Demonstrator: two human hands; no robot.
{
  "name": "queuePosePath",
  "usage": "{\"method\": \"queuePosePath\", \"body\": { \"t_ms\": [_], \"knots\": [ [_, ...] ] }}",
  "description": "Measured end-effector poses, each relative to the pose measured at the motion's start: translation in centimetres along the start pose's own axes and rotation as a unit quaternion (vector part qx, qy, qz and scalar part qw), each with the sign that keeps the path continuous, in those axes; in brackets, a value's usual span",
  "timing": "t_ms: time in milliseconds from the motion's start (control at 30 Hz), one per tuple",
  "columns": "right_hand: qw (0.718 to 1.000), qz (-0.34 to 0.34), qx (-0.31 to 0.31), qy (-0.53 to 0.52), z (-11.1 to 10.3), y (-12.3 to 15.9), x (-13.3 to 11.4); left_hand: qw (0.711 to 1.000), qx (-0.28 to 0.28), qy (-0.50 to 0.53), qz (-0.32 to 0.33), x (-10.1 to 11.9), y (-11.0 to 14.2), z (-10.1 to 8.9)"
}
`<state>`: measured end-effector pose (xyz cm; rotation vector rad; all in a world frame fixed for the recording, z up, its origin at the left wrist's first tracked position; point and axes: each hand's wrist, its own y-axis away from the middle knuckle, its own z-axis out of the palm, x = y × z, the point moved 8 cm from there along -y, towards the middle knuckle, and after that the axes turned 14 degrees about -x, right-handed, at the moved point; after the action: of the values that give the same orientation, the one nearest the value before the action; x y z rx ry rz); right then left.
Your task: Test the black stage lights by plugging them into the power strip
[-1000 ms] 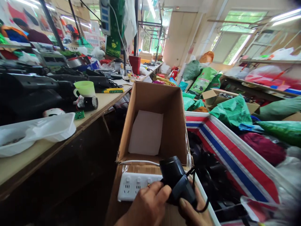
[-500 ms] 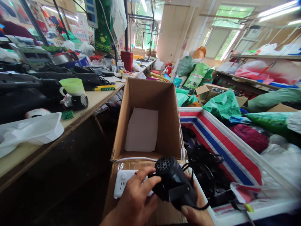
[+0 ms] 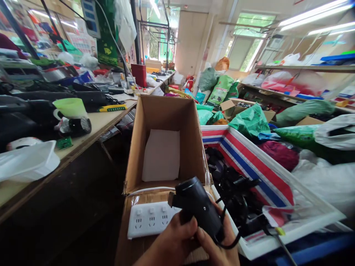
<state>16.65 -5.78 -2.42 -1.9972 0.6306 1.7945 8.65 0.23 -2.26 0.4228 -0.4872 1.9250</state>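
Observation:
A small black hair dryer (image 3: 195, 207) is gripped by both hands near the bottom middle. My left hand (image 3: 174, 244) wraps its lower body from the left. My right hand (image 3: 219, 245) closes on it from the right, where its black cord loops down. Just under the dryer lies a white power strip (image 3: 148, 220) on a closed cardboard flap. Behind that stands an open cardboard box (image 3: 163, 111) with a white sheet (image 3: 161, 155) on its bottom.
A striped woven bag (image 3: 246, 155) to the right holds several black dryers and cords. A wooden workbench (image 3: 88, 129) runs along the left with a green cup (image 3: 70, 108), a white plastic bag (image 3: 26, 162) and black appliances. Green sacks and shelves fill the right.
The dryer has been turned in my hands: its vented grille faced up half a second ago, now a smooth end points up left. My left fingers moved from its top to its lower body.

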Motion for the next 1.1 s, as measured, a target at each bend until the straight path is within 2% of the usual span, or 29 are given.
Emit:
{"method": "queuePosePath", "body": {
  "t_ms": [133, 200, 267, 333, 400, 433, 500, 533, 600, 633, 700, 800, 867, 967, 1033, 1100],
  "knots": [
    [1.000, 0.001, 0.006, -0.001, 0.2, 0.2, 0.4, 0.998, 0.040, 0.041, -0.009, -0.7, 0.5, -0.9],
    [1.000, -0.006, -0.010, -0.010, 0.3, 0.2, 1.2, 0.998, 0.049, 0.048, -0.007, -0.8, 0.4, -1.1],
    [0.999, -0.017, -0.048, -0.006, 0.0, 0.1, 2.2, 0.997, 0.064, 0.044, -0.002, -0.6, 0.2, -1.3],
    [0.993, -0.034, -0.113, 0.018, -1.1, 0.2, 3.0, 0.995, 0.101, 0.028, 0.001, -0.1, 0.4, -1.8],
    [0.980, -0.029, -0.186, 0.062, -3.3, 1.1, 3.7, 0.987, 0.162, -0.003, -0.002, 0.7, 1.2, -2.7],
    [0.970, -0.003, -0.223, 0.099, -4.7, 2.0, 4.1, 0.981, 0.195, -0.024, -0.004, 1.2, 1.8, -3.3],
    [0.937, 0.097, -0.259, 0.213, -8.5, 4.2, 5.4, 0.965, 0.248, -0.079, -0.033, 2.0, 2.5, -4.2],
    [0.911, 0.155, -0.256, 0.283, -10.8, 5.4, 5.9, 0.960, 0.255, -0.108, -0.044, 2.4, 2.4, -4.5],
    [0.864, 0.237, -0.205, 0.394, -15.7, 7.4, 6.4, 0.961, 0.213, -0.155, -0.081, 2.1, 1.2, -3.9],
    [0.855, 0.252, -0.164, 0.424, -18.0, 7.9, 6.4, 0.965, 0.182, -0.162, -0.099, 1.4, 0.5, -3.2],
    [0.858, 0.254, -0.086, 0.439, -21.9, 8.0, 7.0, 0.971, 0.123, -0.157, -0.135, -0.7, -0.8, -1.4],
    [0.854, 0.270, 0.012, 0.445, -26.4, 6.8, 10.1, 0.963, 0.065, -0.174, -0.197, -4.4, -2.2, 1.0],
    [0.840, 0.293, 0.058, 0.453, -28.4, 5.8, 12.9, 0.945, 0.026, -0.219, -0.241, -6.7, -3.3, 2.0],
    [0.831, 0.321, 0.075, 0.448, -29.8, 4.7, 16.5, 0.899, -0.026, -0.322, -0.295, -9.5, -5.2, 2.7],
    [0.833, 0.327, 0.072, 0.440, -30.3, 4.5, 17.5, 0.854, -0.049, -0.402, -0.326, -11.3, -6.6, 2.6],
    [0.839, 0.322, 0.077, 0.432, -30.6, 4.7, 17.2, 0.808, -0.063, -0.466, -0.355, -13.2, -7.8, 2.4]
  ]
}}
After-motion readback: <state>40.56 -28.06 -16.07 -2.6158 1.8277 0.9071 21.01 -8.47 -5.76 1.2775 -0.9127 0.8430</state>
